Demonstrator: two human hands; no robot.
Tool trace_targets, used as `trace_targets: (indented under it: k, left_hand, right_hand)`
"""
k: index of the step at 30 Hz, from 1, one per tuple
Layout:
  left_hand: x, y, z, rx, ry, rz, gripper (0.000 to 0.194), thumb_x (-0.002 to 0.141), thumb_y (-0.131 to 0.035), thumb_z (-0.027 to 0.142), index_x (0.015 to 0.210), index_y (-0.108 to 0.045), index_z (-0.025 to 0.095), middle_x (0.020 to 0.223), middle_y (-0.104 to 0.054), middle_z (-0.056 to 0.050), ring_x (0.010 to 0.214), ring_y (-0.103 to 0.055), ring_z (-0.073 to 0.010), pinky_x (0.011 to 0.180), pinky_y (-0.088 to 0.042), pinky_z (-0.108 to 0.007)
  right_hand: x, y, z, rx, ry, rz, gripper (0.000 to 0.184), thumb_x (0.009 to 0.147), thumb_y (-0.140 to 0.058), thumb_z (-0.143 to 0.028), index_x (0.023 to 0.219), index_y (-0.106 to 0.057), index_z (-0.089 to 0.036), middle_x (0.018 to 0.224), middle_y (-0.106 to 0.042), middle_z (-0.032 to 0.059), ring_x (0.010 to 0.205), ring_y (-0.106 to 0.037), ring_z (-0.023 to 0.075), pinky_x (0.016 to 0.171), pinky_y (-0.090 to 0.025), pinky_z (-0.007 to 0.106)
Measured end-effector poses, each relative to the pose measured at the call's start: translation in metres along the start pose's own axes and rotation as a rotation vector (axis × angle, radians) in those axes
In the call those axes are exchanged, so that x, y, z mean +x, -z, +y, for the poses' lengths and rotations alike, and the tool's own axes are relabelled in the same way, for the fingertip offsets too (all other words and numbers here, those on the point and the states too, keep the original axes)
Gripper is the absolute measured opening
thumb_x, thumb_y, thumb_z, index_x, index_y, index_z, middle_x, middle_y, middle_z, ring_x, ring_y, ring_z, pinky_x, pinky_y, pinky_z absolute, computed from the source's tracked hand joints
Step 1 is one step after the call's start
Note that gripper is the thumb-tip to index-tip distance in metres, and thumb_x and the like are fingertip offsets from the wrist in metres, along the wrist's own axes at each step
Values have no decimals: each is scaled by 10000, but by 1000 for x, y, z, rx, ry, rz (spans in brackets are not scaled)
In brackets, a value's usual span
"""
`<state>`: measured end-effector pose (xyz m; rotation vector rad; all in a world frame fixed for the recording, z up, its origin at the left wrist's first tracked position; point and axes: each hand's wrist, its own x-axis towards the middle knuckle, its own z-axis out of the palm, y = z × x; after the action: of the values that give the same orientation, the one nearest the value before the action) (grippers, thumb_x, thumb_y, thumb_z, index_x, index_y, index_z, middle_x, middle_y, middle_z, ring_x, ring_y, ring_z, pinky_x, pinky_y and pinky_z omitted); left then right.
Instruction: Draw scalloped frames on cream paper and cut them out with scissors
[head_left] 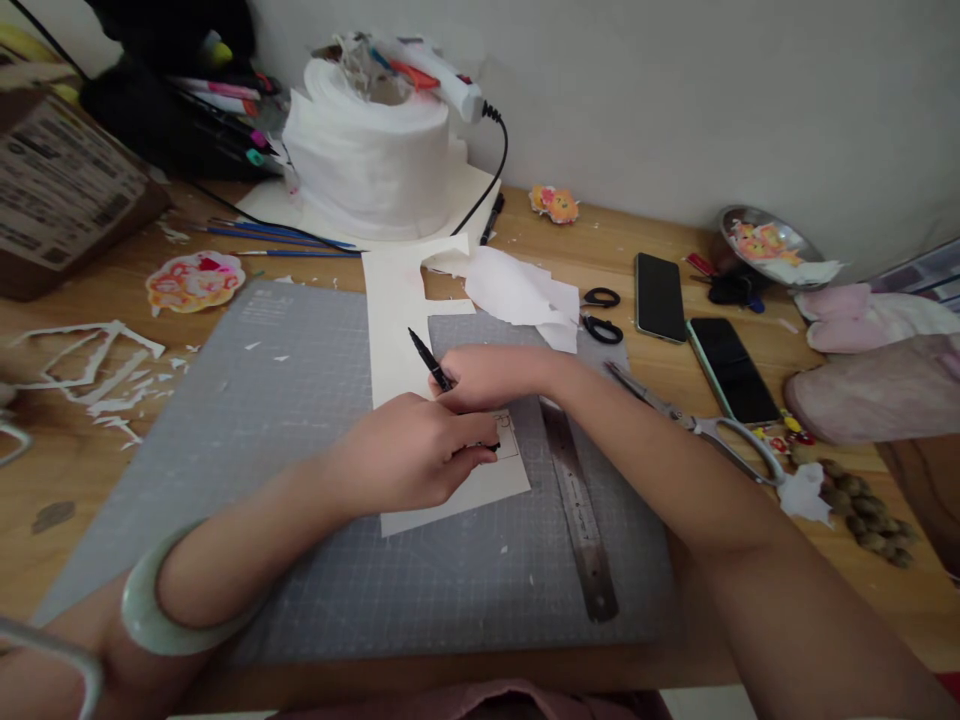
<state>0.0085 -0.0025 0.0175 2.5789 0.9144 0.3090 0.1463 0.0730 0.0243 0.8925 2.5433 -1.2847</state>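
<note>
My right hand (491, 375) is closed on a black marker (424, 352) whose pointed end sticks out to the upper left. My left hand (420, 450), below a pale green bangle (146, 590), crosses in front of it. Its thumb and forefinger pinch a small black end, which lines up with the marker; the stretch between is hidden by my fingers. Beneath both hands lies a cream sheet of paper (394, 300) with a cut-out notch. A small drawing (506, 435) in a ruled box partly shows beside my left fingertips.
A grey cutting mat (300, 390) bears a metal ruler (581, 520). Large scissors (697, 425), two phones (660, 297) and a metal bowl (765, 245) sit to the right. Behind stand a white roll (367, 150) and a glue gun (450, 85). Paper scraps (112, 370) litter the left.
</note>
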Motion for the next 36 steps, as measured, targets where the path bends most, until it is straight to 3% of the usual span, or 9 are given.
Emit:
trace_targets:
  k: [5, 8, 12, 15, 17, 20, 23, 25, 36]
  left_hand:
    - [0, -1, -1, -21, -5, 14, 174, 862, -494, 218, 793, -654, 220, 553, -594, 37, 451, -501, -108, 450, -305, -216]
    - [0, -1, -1, -52, 6, 4, 175, 864, -495, 222, 800, -657, 214, 561, -622, 33, 452, -520, -111, 452, -307, -215]
    - [1, 0, 0, -109, 37, -17, 163, 856, -506, 207, 774, -646, 212, 483, -568, 57, 391, -472, -97, 433, -285, -209]
    - [1, 1, 0, -140, 47, -22, 158, 848, -518, 202, 745, -637, 211, 474, -556, 61, 379, -461, -89, 427, -279, -206]
    - [2, 0, 0, -160, 55, -26, 164, 853, -511, 208, 748, -638, 210, 486, -577, 56, 387, -480, -90, 434, -287, -205]
    - [2, -1, -1, -166, 68, -32, 163, 856, -503, 232, 789, -651, 211, 531, -636, 40, 432, -539, -108, 452, -304, -203]
    - [2, -1, -2, -165, 73, -35, 163, 859, -506, 254, 831, -660, 209, 596, -685, 19, 503, -596, -129, 478, -320, -202]
    - [2, -1, -1, -170, 71, -34, 169, 858, -507, 258, 803, -657, 202, 574, -670, 18, 489, -586, -127, 476, -317, -202]
    - [4, 2, 3, -181, 115, -60, 151, 833, -509, 234, 778, -646, 198, 558, -670, 24, 484, -597, -119, 468, -320, -190]
  right_hand:
    - [-1, 2, 3, 22, 0, -49, 296, 749, -550, -180, 482, -423, -182, 427, -393, -61, 423, -300, 71, 432, -250, 244]
    - [-13, 9, 3, 73, -35, 46, 256, 778, -503, -201, 534, -427, -185, 440, -426, -55, 413, -324, 72, 427, -263, 240]
    - [-46, 7, 4, 260, -100, 511, 188, 823, -476, -227, 641, -445, -190, 468, -411, -64, 422, -377, 77, 446, -296, 227]
    - [-76, -15, 4, 342, -20, 969, 219, 846, -469, -233, 640, -400, -207, 522, -388, -63, 435, -386, 78, 439, -310, 220]
    - [-94, -38, 0, 368, 22, 1127, 245, 887, -447, -270, 653, -399, -218, 515, -405, -58, 424, -395, 87, 425, -331, 225]
    - [-113, -75, -9, 158, 60, 1089, 179, 903, -446, -240, 725, -463, -223, 576, -537, -21, 474, -498, 112, 453, -405, 238]
    - [-115, -102, -14, -267, 356, 963, 101, 869, -477, -193, 778, -516, -210, 669, -627, 14, 600, -593, 133, 550, -473, 235]
    - [-108, -111, -13, -470, 393, 925, 95, 877, -488, -175, 808, -554, -182, 687, -638, 24, 623, -605, 138, 571, -477, 236]
    - [-86, -120, -11, -735, 220, 878, 185, 892, -441, -135, 816, -608, -160, 685, -615, 27, 590, -565, 147, 500, -391, 274]
